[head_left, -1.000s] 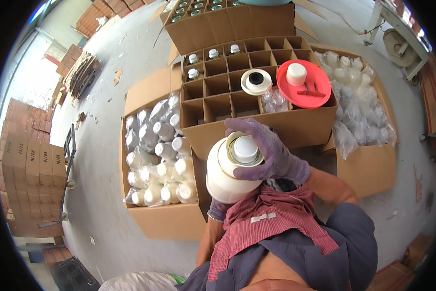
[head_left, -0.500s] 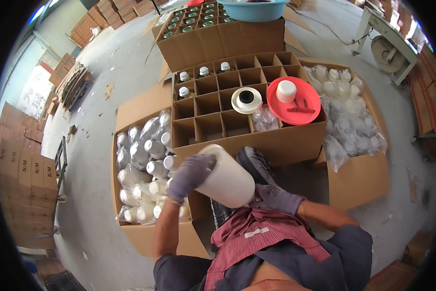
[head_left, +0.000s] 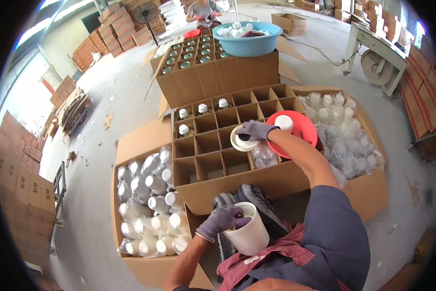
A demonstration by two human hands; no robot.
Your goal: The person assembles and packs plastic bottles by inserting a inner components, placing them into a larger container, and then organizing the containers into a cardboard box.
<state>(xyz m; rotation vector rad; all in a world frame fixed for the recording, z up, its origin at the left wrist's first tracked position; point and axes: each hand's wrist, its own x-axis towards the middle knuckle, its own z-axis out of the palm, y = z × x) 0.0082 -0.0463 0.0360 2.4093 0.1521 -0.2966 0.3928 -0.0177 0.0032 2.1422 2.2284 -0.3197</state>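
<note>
My left hand [head_left: 221, 223], in a grey-purple glove, grips the rim of a white cylindrical tub [head_left: 252, 238] with its fingers hooked into the mouth. The tub stands tilted at my lap. My right hand [head_left: 258, 131], gloved alike, reaches over a cream round dish [head_left: 237, 144], its fingers bent down into it and hiding most of its middle. Beside that dish lies a red plate [head_left: 309, 133] with a white cup-like piece [head_left: 283, 123] on it. Both rest on a divided carton [head_left: 242, 186], where several white-capped bottles [head_left: 202, 108] stand in the far left cells.
An open carton of plastic-wrapped white bottles [head_left: 156, 223] is at my left; another, of bagged bottles [head_left: 346, 128], at my right. Beyond stand a second divided carton [head_left: 218, 77] and a blue basin [head_left: 249, 46]. A person [head_left: 204, 12] works at the far side.
My right hand has left the tub's base and reached forward to the cream dish. The tub has turned more upright, my left hand now at its mouth. The view has tilted up.
</note>
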